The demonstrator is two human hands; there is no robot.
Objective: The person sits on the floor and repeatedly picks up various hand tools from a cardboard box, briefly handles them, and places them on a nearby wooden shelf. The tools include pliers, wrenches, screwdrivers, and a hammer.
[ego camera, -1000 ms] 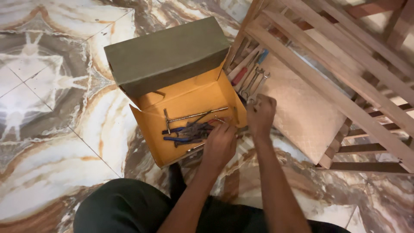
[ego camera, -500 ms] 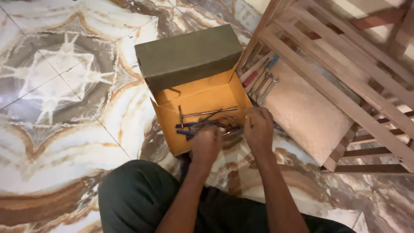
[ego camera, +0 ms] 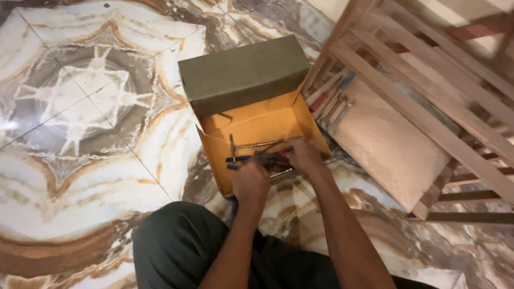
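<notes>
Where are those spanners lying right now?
The spanners lie on the pale wooden board under the wooden frame, just right of the open orange box.

Fingertips of the left hand (ego camera: pixel 250 181) and right hand (ego camera: pixel 304 155) hidden among the tools (ego camera: pixel 262 157) in the orange box (ego camera: pixel 251 126), grasp not discernible, tool kinds blurred, wooden frame (ego camera: pixel 428 80) cut off by the right edge, spanners (ego camera: pixel 334 113) too small to be told apart.
</notes>
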